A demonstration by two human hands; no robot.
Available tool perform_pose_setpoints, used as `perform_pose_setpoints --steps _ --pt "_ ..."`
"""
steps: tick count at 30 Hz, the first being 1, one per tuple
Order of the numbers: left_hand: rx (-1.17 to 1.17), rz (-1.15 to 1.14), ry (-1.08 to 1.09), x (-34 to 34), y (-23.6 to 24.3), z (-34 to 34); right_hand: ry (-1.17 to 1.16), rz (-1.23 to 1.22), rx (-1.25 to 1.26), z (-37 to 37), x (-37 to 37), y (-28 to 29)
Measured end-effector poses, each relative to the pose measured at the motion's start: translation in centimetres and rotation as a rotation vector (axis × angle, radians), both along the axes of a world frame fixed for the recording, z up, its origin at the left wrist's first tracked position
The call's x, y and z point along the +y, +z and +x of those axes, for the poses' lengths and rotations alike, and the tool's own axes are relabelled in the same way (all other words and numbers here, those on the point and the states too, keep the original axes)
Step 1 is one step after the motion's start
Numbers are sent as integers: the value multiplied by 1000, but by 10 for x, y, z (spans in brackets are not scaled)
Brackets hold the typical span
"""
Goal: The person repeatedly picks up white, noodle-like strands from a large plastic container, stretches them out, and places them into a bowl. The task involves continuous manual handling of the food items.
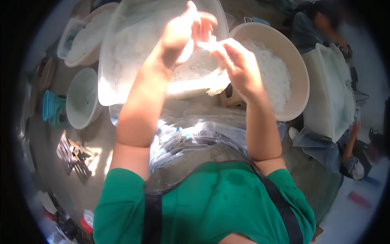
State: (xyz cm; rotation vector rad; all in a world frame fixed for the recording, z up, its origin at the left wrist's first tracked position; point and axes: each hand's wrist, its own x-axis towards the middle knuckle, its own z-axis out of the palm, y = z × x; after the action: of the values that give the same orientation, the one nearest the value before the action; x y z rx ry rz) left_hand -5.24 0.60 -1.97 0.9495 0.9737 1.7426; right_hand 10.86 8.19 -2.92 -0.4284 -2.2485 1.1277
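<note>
In strong glare, my left hand (191, 34) and my right hand (240, 65) meet above a large white tub (106, 65) with pale, wet-looking contents. A small white piece (208, 45) stretches between them, its kind washed out by the light. My right thumb and fingers pinch one end. The left fingers curl round the other end, with one finger pointing up. Below the right hand, a ragged pale scrap (218, 84) hangs at the tub's near edge.
On the right stands a round beige basin (298, 81) heaped with white stuff, and beyond it a white bin (321, 93) with people beside it. Left are a pale bucket (73, 97), a turquoise stool (49, 105), another filled basin (109, 10) and a slatted wooden object (73, 152).
</note>
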Motion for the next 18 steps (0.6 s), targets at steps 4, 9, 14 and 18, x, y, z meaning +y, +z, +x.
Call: perform_pose_setpoints --steps 4,9,14,18 --pt "29 -365 -171 -42 -3 6 135 59 31 -16 12 15" --pt "-366 431 67 -121 82 -75 282 311 -400 -40 54 -73" --pt "-424 403 265 -174 53 -170 -139 -39 147 -34 119 11" --pt "-456 -78 578 -122 -54 -121 -341 359 38 -65 101 42"
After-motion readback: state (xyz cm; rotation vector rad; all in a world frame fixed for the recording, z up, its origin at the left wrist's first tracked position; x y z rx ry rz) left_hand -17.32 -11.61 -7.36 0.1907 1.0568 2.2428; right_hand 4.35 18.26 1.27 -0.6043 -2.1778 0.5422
